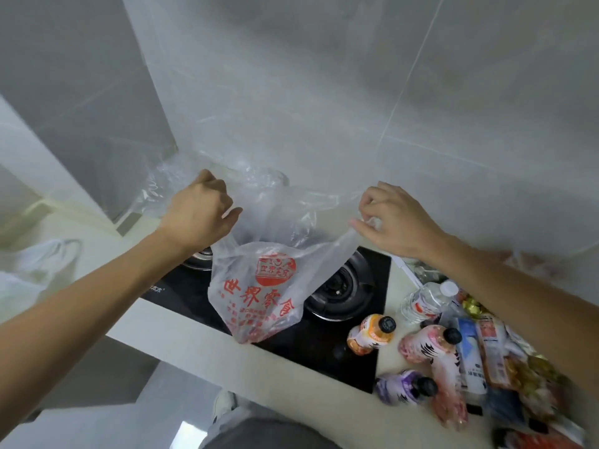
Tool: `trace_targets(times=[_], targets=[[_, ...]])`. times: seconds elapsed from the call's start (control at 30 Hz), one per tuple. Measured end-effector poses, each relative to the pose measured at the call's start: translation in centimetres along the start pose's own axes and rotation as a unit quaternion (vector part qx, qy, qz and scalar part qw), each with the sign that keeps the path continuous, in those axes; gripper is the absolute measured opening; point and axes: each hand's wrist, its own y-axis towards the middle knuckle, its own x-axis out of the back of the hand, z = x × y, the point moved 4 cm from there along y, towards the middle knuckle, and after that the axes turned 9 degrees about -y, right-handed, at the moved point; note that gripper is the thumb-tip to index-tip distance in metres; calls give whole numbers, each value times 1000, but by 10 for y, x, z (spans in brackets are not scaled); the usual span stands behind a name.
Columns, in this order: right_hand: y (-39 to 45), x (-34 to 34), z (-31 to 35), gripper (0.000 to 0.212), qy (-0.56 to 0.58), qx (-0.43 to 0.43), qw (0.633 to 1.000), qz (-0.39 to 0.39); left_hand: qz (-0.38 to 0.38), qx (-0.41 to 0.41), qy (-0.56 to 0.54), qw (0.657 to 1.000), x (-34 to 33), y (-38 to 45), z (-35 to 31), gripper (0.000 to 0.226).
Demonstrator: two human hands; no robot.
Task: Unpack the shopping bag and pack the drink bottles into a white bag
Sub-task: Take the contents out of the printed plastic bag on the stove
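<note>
A translucent shopping bag (259,296) with red print hangs in the air over the black gas hob (324,338). My left hand (201,212) grips its left edge and my right hand (392,218) pinches its right edge, so the bag is stretched between them. It looks limp, with nothing visible inside. On the counter to the right lie an orange bottle (371,333), a pink bottle (428,346), a purple bottle (405,387) and a clear water bottle (428,299). A white bag (35,273) lies on the counter at the far left.
Snack packets and a milk carton (492,358) are heaped on the counter right of the bottles. A burner (340,290) sits just behind the hanging bag. Clear plastic sheeting (291,108) covers the tiled wall. The counter edge runs diagonally below the hob.
</note>
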Motion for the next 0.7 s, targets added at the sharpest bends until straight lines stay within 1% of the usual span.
trace_targets(times=[0.07, 0.1, 0.2, 0.27, 0.37, 0.43, 0.5, 0.53, 0.63, 0.7], targets=[[-11, -4, 10, 57, 1, -4, 1000, -10, -11, -2, 1, 1000, 5, -19, 0, 48], [-16, -9, 17, 57, -3, -4, 1000, -10, -10, 2, 3, 1000, 5, -29, 1, 47], [-32, -29, 44, 41, -14, 18, 1000, -8, 25, 11, 14, 1000, -11, -60, 12, 40], [-44, -43, 67, 35, -18, 36, 999, -2, 62, 5, 21, 998, -25, -77, 23, 35], [-54, -64, 98, 28, -27, 45, 999, 13, 88, -40, 15, 995, -38, -92, 35, 32], [-56, -76, 114, 24, -16, 34, 999, 15, 107, -70, 5, 992, -43, -97, 44, 31], [-55, -86, 126, 17, -21, 20, 999, 31, 131, -110, 9, 985, -51, -100, 55, 31], [-55, -91, 133, 17, -30, 14, 998, 45, 144, -128, 10, 981, -54, -101, 62, 32], [-53, -109, 156, 29, -50, -1, 993, 102, 187, -155, 13, 970, -64, -105, 82, 31], [-55, -122, 169, 31, -47, -8, 989, 138, 202, -161, 14, 966, -71, -107, 91, 26]])
